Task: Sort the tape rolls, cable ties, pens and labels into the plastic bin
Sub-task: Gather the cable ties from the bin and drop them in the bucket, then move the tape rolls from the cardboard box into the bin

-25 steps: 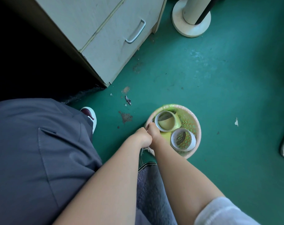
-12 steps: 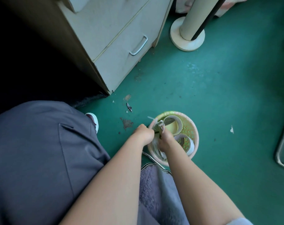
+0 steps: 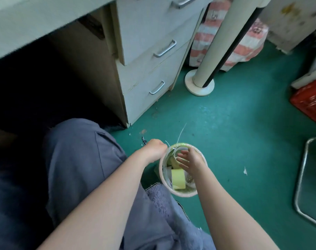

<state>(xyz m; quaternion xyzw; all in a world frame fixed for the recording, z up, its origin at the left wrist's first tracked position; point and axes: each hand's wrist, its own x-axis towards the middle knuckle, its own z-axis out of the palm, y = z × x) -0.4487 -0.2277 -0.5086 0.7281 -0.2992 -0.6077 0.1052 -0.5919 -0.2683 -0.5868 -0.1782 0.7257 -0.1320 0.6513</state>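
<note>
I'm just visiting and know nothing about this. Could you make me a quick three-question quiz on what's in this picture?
1. True or false: the right hand has its fingers spread above the plastic bin.
2. Which lies in the bin? A) a pale yellow tape roll B) scissors C) a mug
3. Fill in: the crate at the right edge is coloured ___.
Key: 1 true; 2 A; 3 red.

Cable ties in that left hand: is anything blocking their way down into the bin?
Partly. The cable ties already dip inside the bin along its left wall, gripped by the left hand. The open right hand spreads across the mouth, and a tape roll lies in the bottom beside them.
</note>
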